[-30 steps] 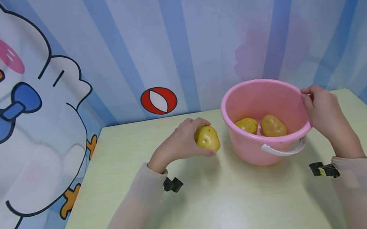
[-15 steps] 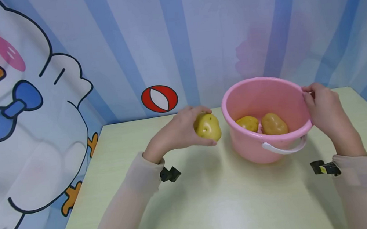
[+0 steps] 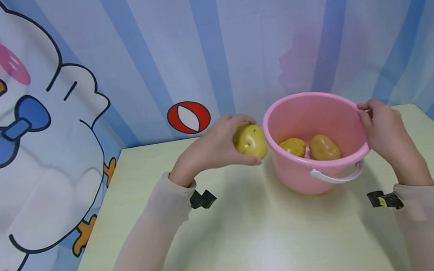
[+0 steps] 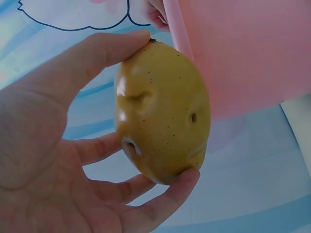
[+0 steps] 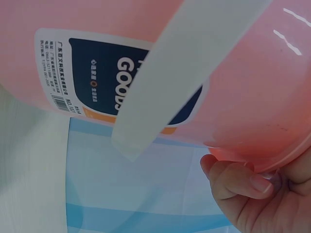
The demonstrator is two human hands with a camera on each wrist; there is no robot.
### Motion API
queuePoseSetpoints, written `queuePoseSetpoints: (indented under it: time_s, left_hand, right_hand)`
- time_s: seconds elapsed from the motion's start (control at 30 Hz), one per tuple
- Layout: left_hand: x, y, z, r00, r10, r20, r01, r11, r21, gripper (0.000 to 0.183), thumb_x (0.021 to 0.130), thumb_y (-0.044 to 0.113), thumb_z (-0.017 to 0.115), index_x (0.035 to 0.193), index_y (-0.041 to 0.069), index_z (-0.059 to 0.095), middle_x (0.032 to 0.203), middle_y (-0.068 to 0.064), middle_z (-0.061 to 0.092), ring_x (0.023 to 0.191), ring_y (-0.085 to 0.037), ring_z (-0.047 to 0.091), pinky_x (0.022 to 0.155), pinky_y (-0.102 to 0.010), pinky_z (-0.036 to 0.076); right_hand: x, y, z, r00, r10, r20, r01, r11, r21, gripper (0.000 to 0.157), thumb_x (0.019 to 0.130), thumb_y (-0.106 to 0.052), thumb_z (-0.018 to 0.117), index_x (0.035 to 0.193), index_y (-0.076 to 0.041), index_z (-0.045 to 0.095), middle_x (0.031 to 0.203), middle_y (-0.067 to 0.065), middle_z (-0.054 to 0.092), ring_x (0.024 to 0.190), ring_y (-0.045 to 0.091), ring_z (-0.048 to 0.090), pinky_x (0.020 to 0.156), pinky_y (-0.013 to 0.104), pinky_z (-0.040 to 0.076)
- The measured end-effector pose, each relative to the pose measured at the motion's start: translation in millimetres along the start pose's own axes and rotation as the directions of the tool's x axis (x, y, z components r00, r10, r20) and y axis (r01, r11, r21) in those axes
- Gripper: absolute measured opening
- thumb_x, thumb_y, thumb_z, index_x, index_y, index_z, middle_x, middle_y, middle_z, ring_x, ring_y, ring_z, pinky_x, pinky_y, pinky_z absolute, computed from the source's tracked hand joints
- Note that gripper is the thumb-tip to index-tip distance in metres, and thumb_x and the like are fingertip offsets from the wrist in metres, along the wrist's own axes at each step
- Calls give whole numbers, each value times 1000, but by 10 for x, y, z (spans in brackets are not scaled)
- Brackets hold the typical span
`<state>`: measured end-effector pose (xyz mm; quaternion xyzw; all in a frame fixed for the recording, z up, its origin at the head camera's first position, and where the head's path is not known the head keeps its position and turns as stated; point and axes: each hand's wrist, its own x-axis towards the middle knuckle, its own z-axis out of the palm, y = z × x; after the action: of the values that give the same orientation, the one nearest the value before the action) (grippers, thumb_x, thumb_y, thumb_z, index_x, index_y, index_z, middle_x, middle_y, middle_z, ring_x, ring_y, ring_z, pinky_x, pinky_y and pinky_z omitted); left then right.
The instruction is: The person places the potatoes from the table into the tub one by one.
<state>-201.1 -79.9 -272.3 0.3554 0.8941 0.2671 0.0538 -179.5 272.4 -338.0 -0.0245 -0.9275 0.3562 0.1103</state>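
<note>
My left hand (image 3: 218, 146) grips a yellow potato (image 3: 251, 142) in the air, just left of the pink bucket (image 3: 299, 180). In the left wrist view the thumb lies at one end of that potato (image 4: 165, 111) and fingertips press the other side. Inside the bucket lie two more potatoes, a yellow one (image 3: 294, 147) on the left and a browner one (image 3: 324, 147) on the right. The bucket's right rim is held by my right hand (image 3: 385, 132); the right wrist view has its curled fingers (image 5: 238, 179) at the rim.
A white handle (image 3: 337, 179) hangs down at the bucket's front. The bucket stands on a pale table (image 3: 274, 243), with a label (image 5: 107, 77) on its side. Behind the table is a blue striped cloth (image 3: 247, 41) with a printed duck and ball.
My left hand has risen with the potato and moved right, closer to the bucket's rim. The right hand keeps its hold on the rim, and the bucket stays in place.
</note>
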Motion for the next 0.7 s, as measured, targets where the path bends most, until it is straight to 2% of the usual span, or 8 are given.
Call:
queuePoseSetpoints:
  time_s: [0.2, 0.53, 0.7]
  left_hand:
    - [57, 53, -31, 999, 39, -20, -39, 999, 7, 66, 75, 40, 85, 130, 18, 57, 112, 4, 55, 101, -14, 48, 72, -28, 53]
    - [182, 124, -62, 997, 73, -2, -73, 997, -26, 69, 77, 40, 84, 133, 15, 54, 118, 2, 53, 105, -15, 47, 73, -27, 54]
    - [243, 186, -94, 995, 96, -1, -96, 995, -6, 72, 76, 44, 84, 135, 16, 54, 118, 2, 54, 105, -14, 47, 73, -26, 54]
  right_hand:
    - [4, -6, 0, 1000, 6, 0, -6, 1000, 4, 51, 109, -25, 31, 136, 16, 41, 110, 36, 54, 82, 39, 62, 51, 24, 48]
    - [-2, -4, 7, 1000, 12, 1, -12, 1000, 6, 50, 109, -25, 32, 136, 16, 41, 112, 36, 53, 84, 40, 61, 52, 22, 48]
    - [-5, 0, 8, 1000, 9, -2, -9, 1000, 5, 50, 109, -25, 32, 136, 16, 41, 112, 36, 53, 85, 41, 61, 52, 22, 48]
